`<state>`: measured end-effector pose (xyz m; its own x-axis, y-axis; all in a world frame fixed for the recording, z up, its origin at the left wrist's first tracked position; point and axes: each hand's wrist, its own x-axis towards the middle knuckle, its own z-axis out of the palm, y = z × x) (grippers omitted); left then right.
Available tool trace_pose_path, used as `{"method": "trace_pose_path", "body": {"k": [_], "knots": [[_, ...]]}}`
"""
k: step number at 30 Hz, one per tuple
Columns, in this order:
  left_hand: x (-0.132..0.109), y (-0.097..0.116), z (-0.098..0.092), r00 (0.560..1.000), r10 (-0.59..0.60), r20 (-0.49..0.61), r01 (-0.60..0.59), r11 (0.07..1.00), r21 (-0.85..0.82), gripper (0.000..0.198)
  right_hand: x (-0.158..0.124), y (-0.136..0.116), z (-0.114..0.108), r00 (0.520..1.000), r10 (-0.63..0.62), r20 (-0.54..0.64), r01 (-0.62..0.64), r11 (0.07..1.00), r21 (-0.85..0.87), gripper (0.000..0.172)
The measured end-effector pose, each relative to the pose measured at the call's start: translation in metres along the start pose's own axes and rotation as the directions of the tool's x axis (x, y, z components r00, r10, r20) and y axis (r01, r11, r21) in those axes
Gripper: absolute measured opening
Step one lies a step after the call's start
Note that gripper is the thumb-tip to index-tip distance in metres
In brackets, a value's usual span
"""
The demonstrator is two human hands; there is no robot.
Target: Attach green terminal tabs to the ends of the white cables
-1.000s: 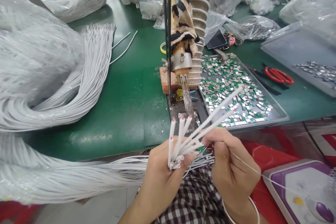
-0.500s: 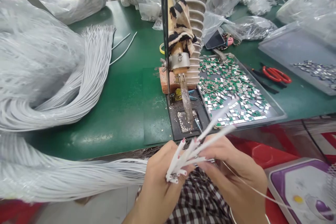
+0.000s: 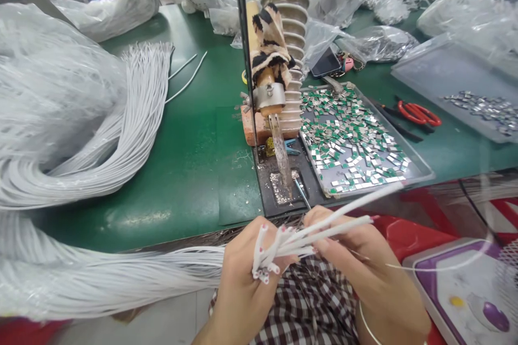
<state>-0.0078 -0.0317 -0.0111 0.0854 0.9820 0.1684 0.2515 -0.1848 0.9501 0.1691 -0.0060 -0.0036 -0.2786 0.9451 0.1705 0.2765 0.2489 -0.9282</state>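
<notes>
Just in front of the desk, the left hand is clamped round white cables, seemingly to keep their ends gathered within reach of the right hand, whose fingertips close in beside them; whether they pinch one cannot be told. The cables' long axis runs crosswise, the two longest ends pointing right and slightly away.

A green table carries white cables, a tray of small parts, a phone and red-handled pliers.
</notes>
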Motion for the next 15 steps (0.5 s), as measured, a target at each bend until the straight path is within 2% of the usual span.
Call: {"method": "trace_pose_path", "body": {"k": [2,3,4,5,8,10,15], "knots": [[-0.002,-0.003,0.001,0.999,-0.007,-0.046,0.005,0.999,-0.051,0.016,0.013,0.01,-0.011,0.981,-0.05,-0.188,-0.001,0.964,-0.264,0.018],[-0.002,-0.004,0.001,0.998,-0.011,-0.058,0.007,0.997,-0.08,0.016,0.022,0.017,-0.017,0.944,-0.101,-0.313,-0.048,0.899,-0.436,0.016],[-0.003,-0.006,0.002,0.998,-0.014,-0.065,0.007,0.994,-0.11,0.016,0.032,0.024,-0.023,0.904,-0.153,-0.4,-0.132,0.789,-0.6,0.017],[-0.003,-0.007,0.002,0.997,-0.015,-0.07,0.006,0.991,-0.134,0.016,0.043,0.032,-0.029,0.897,-0.117,-0.425,-0.25,0.659,-0.71,0.018],[-0.002,-0.01,0.003,0.997,-0.003,-0.078,-0.01,0.988,-0.156,0.014,0.07,0.05,-0.041,0.92,-0.064,-0.387,-0.282,0.576,-0.767,0.015],[-0.001,-0.011,0.003,0.995,0.014,-0.095,-0.026,0.991,-0.131,0.01,0.078,0.055,-0.043,0.934,-0.047,-0.353,-0.263,0.575,-0.774,0.016],[0.001,-0.009,0.001,0.991,-0.009,-0.134,-0.002,0.997,-0.08,0.012,0.063,0.042,-0.041,0.953,-0.078,-0.293,-0.175,0.647,-0.742,0.018]]}}
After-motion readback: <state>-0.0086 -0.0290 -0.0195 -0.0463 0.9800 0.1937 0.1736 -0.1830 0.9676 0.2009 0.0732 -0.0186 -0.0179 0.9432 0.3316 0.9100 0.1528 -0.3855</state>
